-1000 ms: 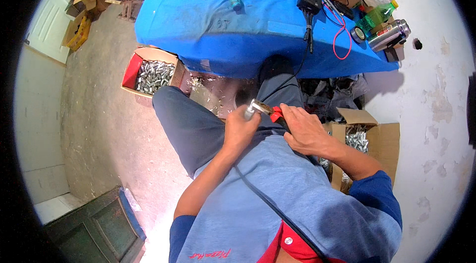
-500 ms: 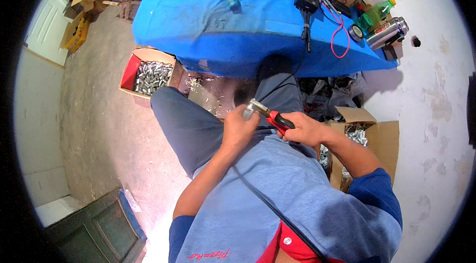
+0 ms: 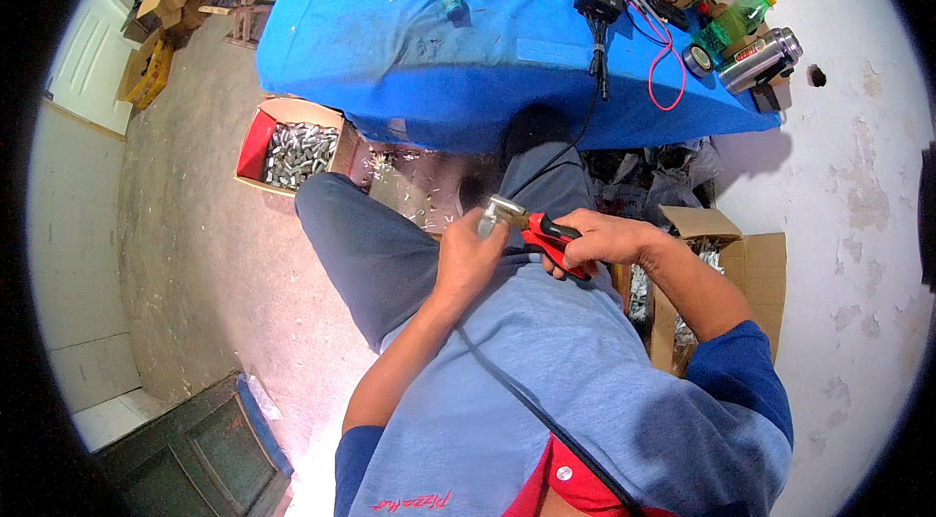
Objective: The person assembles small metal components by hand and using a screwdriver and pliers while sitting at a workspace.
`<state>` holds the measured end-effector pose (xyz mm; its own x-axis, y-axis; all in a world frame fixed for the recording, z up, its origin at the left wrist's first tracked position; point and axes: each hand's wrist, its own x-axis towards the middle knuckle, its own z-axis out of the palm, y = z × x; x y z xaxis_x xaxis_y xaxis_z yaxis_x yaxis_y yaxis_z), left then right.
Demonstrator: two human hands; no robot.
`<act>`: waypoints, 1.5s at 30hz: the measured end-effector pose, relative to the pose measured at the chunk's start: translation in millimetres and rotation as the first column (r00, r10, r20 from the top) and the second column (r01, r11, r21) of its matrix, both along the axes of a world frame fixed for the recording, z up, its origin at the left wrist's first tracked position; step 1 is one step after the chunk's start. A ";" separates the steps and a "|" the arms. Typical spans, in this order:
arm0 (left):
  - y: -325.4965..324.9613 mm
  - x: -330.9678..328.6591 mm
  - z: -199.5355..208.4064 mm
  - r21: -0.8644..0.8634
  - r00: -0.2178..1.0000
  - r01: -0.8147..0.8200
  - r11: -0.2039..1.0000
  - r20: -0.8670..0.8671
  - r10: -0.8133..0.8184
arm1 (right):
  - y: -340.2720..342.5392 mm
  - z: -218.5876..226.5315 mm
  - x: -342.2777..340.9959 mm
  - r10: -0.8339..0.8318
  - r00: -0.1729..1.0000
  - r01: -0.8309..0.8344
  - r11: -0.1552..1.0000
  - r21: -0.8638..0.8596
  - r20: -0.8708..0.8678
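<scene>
left hand point(image 3: 470, 249) closed, fingers curled tight round a silver metal fitting point(image 3: 502, 208); right hand point(image 3: 606, 238) partly closed round the handles of red-and-black pliers point(image 3: 539, 232), which look somewhat spread. fitting is off the worktop point(image 3: 429, 78), held over the lap, out from its front edge. plier nose meets the fitting; can't tell how firmly it bites.

main risk, probably: pliers skidding off smooth, rounded metal if the bite is shallow or the twist uneven, nipping left fingertips right beside the nose. squeezing too hard could mar or bend the fitting. a loose left grip could drop it between the knees onto the littered floor point(image 3: 414, 200). thin black cord point(image 3: 575, 149) hangs over the worktop's front edge across the right thigh; the plier nose could snag it. open carton point(image 3: 763, 268) near the right elbow could get bumped.
</scene>
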<state>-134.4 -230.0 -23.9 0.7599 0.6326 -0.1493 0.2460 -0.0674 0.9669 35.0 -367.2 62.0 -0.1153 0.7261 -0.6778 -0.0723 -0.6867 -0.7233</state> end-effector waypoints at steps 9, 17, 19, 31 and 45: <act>2.6 -1.6 -2.3 0.046 0.998 -0.012 0.999 -0.061 0.015 | -9.0 14.8 7.1 0.009 1.000 -0.007 0.998 -0.063 0.022; 0.4 0.0 -6.1 0.124 0.999 -0.036 0.992 -0.021 0.039 | -13.6 14.2 11.2 0.062 0.981 -0.078 0.994 -0.080 -0.186; 0.5 -0.5 -1.7 0.106 0.999 -0.019 0.994 -0.046 0.024 | -11.6 10.8 10.8 0.038 0.972 -0.059 0.995 -0.083 -0.233; -1.5 -1.3 -3.4 0.141 0.999 -0.030 0.990 -0.034 0.035 | -11.7 -3.4 8.2 -0.057 0.921 0.038 0.998 -0.058 -0.384; -2.1 -0.3 10.4 0.216 0.996 -0.033 0.976 -0.078 0.051 | -17.9 -3.6 -4.2 -0.169 0.879 0.158 0.985 -0.063 -0.447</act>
